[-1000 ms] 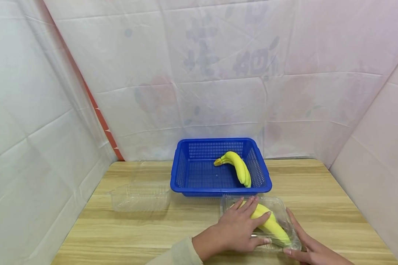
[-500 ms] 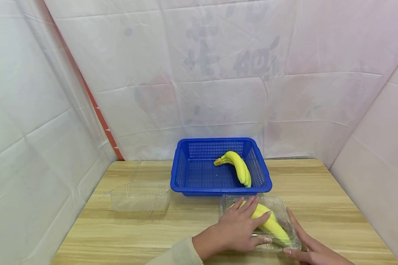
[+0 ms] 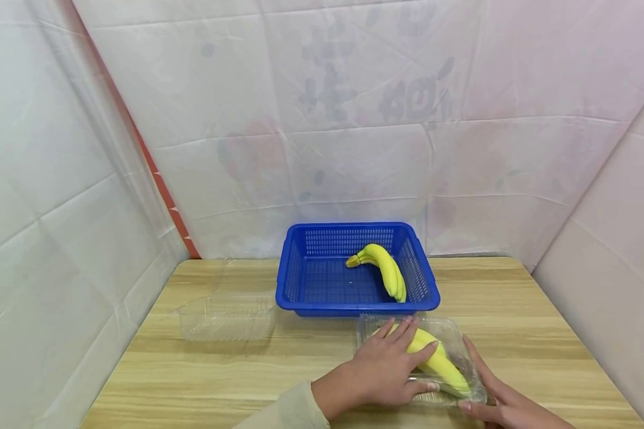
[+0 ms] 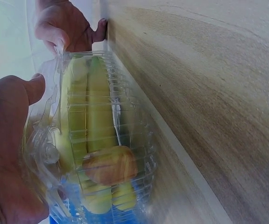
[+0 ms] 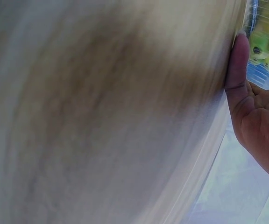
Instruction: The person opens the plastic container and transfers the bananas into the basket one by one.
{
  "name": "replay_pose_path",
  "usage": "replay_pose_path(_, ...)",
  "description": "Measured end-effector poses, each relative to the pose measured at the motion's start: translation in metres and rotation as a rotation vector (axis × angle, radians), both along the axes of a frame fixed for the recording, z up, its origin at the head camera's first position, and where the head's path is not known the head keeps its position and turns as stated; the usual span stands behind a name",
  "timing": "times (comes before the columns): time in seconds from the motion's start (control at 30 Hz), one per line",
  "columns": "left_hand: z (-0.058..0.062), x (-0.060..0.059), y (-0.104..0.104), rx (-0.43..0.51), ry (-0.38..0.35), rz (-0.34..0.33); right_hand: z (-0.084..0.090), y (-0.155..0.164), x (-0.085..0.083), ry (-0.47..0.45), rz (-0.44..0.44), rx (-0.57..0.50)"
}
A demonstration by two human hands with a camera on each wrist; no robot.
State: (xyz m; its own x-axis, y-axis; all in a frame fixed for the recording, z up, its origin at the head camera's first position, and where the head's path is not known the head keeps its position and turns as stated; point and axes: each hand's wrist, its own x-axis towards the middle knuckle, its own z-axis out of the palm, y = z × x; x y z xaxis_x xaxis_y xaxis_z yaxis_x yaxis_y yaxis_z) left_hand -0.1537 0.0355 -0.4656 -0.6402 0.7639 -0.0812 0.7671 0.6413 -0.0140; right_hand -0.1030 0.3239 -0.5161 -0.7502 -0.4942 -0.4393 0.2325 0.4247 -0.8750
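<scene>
A clear plastic clamshell box with its lid down lies near the table's front right. Inside it a bunch of bananas shows through the walls. My left hand lies across the top with its fingers spread on the lid, its thumb toward the near edge. My right hand holds the near right corner, the thumb at the front rim and the fingers along the right side. In the left wrist view ribbed walls and the bananas' brown stem end face the camera.
Behind the box stands a blue basket with another bunch of bananas in it. At the left an open clear plastic container sits on the wooden table. White sheets hang at the back and both sides.
</scene>
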Motion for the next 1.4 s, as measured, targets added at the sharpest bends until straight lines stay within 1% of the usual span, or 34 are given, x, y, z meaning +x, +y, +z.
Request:
replay_pose_path(0.03, 0.0001, -0.0001, 0.0001, -0.001, -0.002, 0.001, 0.0002, 0.0001, -0.0003, 0.0, 0.0, -0.001)
replay_pose_path(0.2, 0.0011, -0.0004, 0.0006, -0.009, -0.02, 0.004, 0.0024, 0.0, -0.0015, 0.054, 0.015, 0.077)
replay_pose_path(0.33, 0.002, 0.0001, 0.001, -0.018, -0.037, 0.004, 0.0038, -0.0006, -0.0015, 0.064, 0.019, 0.091)
replay_pose_path(0.67, 0.0019, 0.0022, 0.003, -0.028, -0.044, 0.012, 0.0058, -0.0006, -0.0016, 0.038, 0.034, 0.042)
replay_pose_path(0.8, 0.0029, 0.0027, 0.0033, -0.029, -0.067, 0.019, 0.0057, -0.0004, -0.0021, 0.028, 0.044, 0.019)
replay_pose_path(0.93, 0.0035, 0.0029, 0.0034, -0.033, -0.07, 0.017, 0.004, -0.0001, -0.0022, 0.007, 0.04, -0.008)
replay_pose_path(1.03, 0.0038, 0.0027, 0.0032, -0.036, -0.071, 0.013, 0.0021, -0.0005, -0.002, -0.033, 0.018, -0.046)
replay_pose_path(1.13, 0.0039, 0.0014, 0.0027, -0.036, -0.086, 0.011, 0.004, -0.0019, -0.0032, -0.041, 0.02, -0.051)
replay_pose_path(1.27, 0.0039, -0.0006, 0.0021, -0.029, -0.11, 0.002, 0.0064, -0.0024, -0.0046, -0.027, 0.032, -0.039)
replay_pose_path(1.4, 0.0051, -0.0031, 0.0014, -0.009, -0.135, -0.009, 0.0038, -0.0015, -0.0047, -0.064, 0.014, -0.098)
